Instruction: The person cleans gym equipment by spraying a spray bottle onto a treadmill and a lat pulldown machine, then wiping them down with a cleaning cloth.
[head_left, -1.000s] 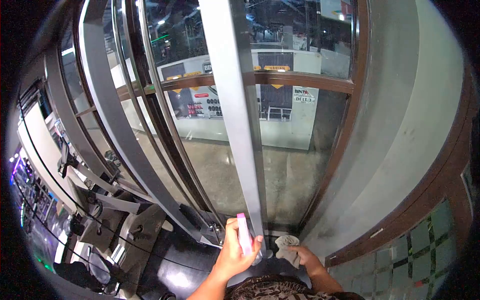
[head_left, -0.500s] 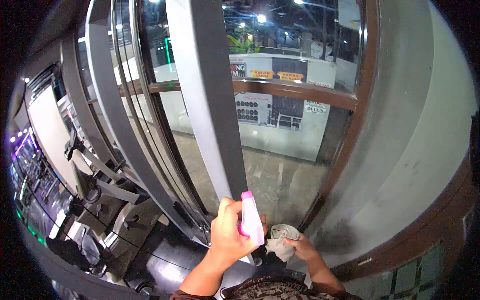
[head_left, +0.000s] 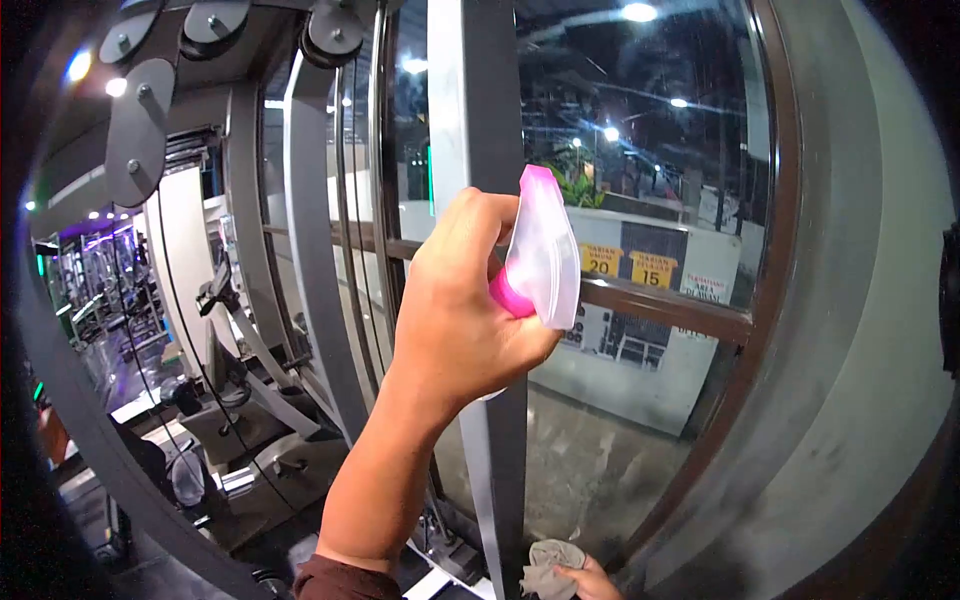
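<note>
My left hand (head_left: 445, 300) is raised in the middle of the view, wrapped round the neck of a spray bottle (head_left: 548, 255) with a pink and whitish trigger head. Most of the bottle's body is hidden behind the hand. Beyond the nozzle stands a glass window pane (head_left: 640, 150) in a brown frame. Low at the bottom edge, my right hand (head_left: 592, 581) grips a crumpled greyish cloth (head_left: 553, 568); only its thumb and part of the back show.
A grey upright post (head_left: 490, 100) of a gym machine stands close before the glass. Pulleys (head_left: 140, 130) and cables hang at the upper left, with exercise bikes (head_left: 240, 400) below. A grey wall (head_left: 850, 330) curves along the right. Through the glass is a white panel with yellow signs.
My left hand has risen with the spray bottle toward the upper glass. The view has tilted up and swung left, so my right hand with the cloth sits lower in the frame.
</note>
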